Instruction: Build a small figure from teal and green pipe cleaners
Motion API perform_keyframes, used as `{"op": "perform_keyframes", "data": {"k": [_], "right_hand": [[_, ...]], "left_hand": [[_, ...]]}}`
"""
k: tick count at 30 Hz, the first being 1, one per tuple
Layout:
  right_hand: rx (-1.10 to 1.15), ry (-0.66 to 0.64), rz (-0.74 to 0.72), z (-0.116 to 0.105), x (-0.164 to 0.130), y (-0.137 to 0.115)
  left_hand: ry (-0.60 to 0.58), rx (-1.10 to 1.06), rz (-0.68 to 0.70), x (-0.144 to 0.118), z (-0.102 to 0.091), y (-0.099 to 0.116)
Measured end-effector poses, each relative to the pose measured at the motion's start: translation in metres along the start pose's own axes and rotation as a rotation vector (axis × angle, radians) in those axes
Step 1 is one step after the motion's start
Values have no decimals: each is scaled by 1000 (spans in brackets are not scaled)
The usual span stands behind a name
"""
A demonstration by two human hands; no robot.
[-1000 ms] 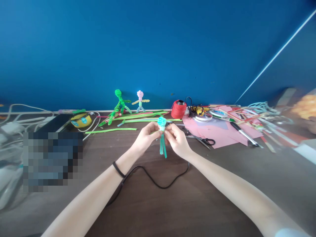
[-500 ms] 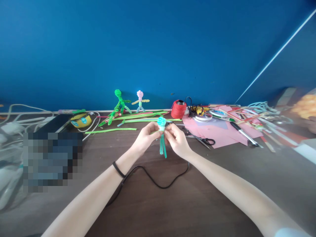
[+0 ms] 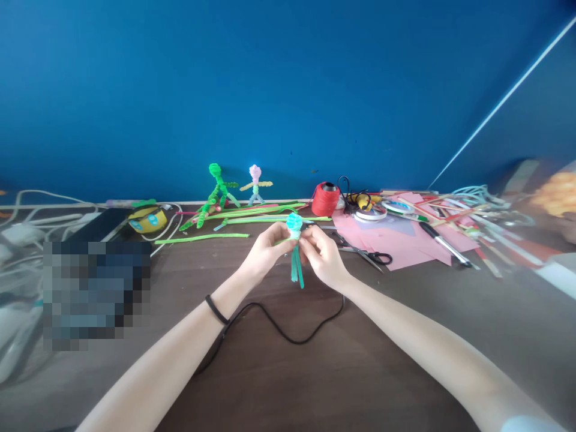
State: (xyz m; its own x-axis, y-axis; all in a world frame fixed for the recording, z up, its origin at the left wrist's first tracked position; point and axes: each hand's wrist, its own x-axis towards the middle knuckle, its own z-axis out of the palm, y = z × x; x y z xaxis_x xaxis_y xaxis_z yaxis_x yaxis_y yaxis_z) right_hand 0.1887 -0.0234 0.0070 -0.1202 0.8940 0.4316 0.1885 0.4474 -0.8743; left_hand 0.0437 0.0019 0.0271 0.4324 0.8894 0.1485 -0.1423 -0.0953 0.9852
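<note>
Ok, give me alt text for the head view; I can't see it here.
A left hand and right hand pinch a fuzzy teal piece with hanging strands above a dark table. Beyond, a green figure and a pink-headed figure stand before a blue wall; scissors and pink paper lie to the right.
</note>
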Motion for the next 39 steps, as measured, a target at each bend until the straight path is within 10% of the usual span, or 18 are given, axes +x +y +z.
{"op": "perform_keyframes", "data": {"k": [39], "right_hand": [[-5, -7, -11, 0, 0, 0]], "left_hand": [[3, 9, -1, -1, 0, -1]]}}
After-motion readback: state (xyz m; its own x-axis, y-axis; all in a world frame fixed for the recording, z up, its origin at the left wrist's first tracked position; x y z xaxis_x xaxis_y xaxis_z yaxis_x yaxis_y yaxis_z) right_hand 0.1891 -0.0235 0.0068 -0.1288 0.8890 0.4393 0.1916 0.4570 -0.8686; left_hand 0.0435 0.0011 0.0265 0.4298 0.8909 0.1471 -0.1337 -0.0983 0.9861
